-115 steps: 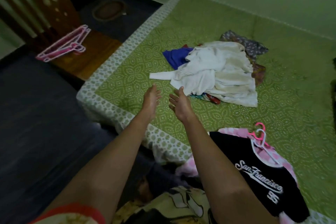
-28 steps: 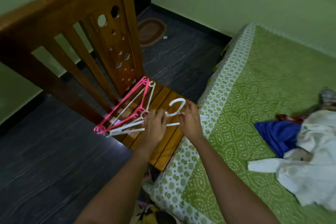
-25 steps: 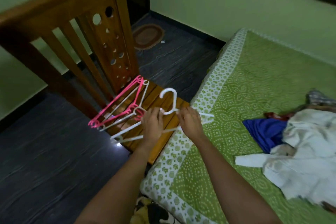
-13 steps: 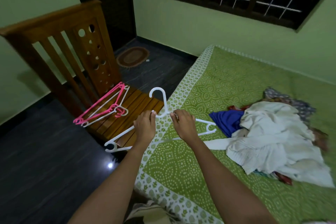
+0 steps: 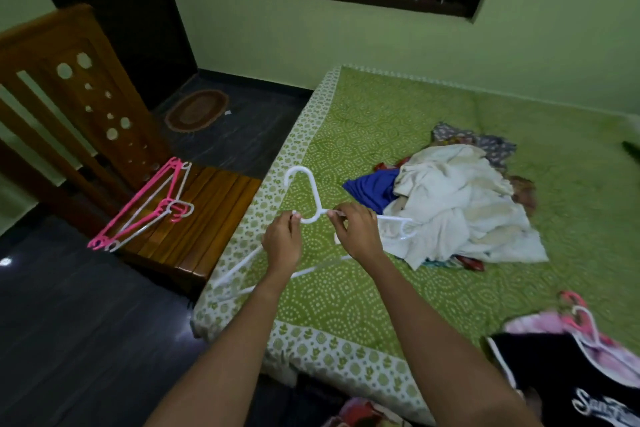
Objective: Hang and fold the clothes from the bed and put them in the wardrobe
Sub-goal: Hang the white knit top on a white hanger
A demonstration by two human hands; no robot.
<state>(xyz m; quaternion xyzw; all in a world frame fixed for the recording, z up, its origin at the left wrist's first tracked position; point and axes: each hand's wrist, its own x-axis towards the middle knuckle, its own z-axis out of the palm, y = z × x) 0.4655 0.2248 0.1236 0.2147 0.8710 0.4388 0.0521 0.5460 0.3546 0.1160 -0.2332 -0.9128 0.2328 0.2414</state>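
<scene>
Holding the white hanger (image 5: 315, 192) above the near left part of the bed (image 5: 346, 305), with the hook turned up and away. Pinching it at the neck from both sides: left hand (image 5: 282, 243) just left of the hook's base, right hand (image 5: 358, 234) just right of it, close together yet apart. Long axis slanting from near left, about over the bed's edge, to far right. Right tip overlapping the near edge of the pile of clothes (image 5: 457, 204) in view; touching or not, cannot tell. Pile to the right and slightly farther than the hands, so nearer the right hand, with a blue garment (image 5: 374, 189) at its left side. Probably calls for freeing the right hand to draw a garment over, keeping the hanger in the left. Pink hangers (image 5: 149, 208) well apart to the left, on the wooden seat (image 5: 207, 211).
</scene>
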